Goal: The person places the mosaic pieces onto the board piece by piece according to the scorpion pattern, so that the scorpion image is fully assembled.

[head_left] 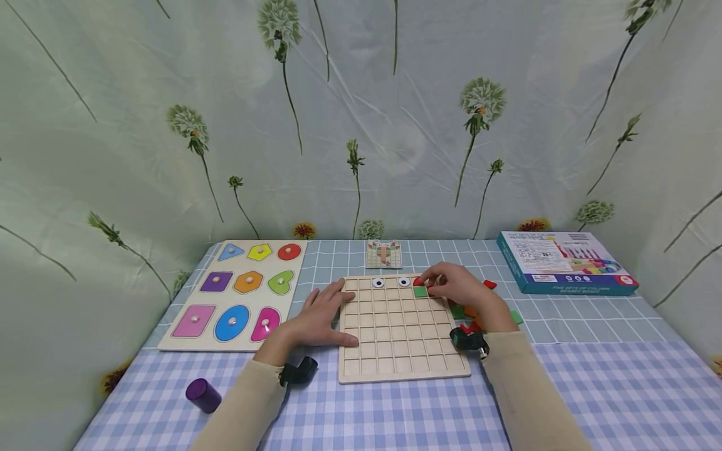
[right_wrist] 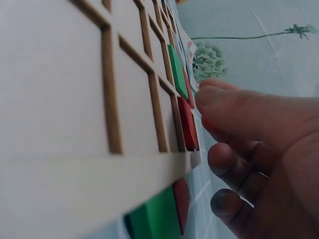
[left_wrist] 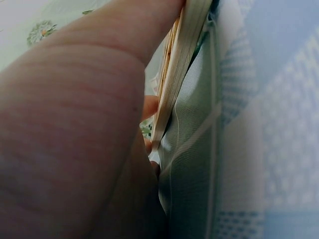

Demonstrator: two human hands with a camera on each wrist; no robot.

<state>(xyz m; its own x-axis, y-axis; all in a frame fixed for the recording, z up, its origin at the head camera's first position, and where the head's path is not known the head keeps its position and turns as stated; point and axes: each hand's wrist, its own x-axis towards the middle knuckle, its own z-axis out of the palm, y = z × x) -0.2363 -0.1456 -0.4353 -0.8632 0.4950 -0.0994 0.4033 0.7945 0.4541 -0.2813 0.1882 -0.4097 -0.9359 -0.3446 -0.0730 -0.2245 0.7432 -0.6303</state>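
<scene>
On the cloth (head_left: 395, 413) lay the board (head_left: 385, 332), the left hand (head_left: 320, 318) spread on its left edge, maybe to stop it sliding, and the right hand (head_left: 459, 289) bent at its far right corner by red bits (right_wrist: 186, 121), though I couldn't tell if it pinched one.

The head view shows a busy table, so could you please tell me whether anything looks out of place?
The loose tiles, perhaps: they lie jumbled to the right of the board, while the eyes sit lined up in its top row. I see no spill or damage.
</scene>
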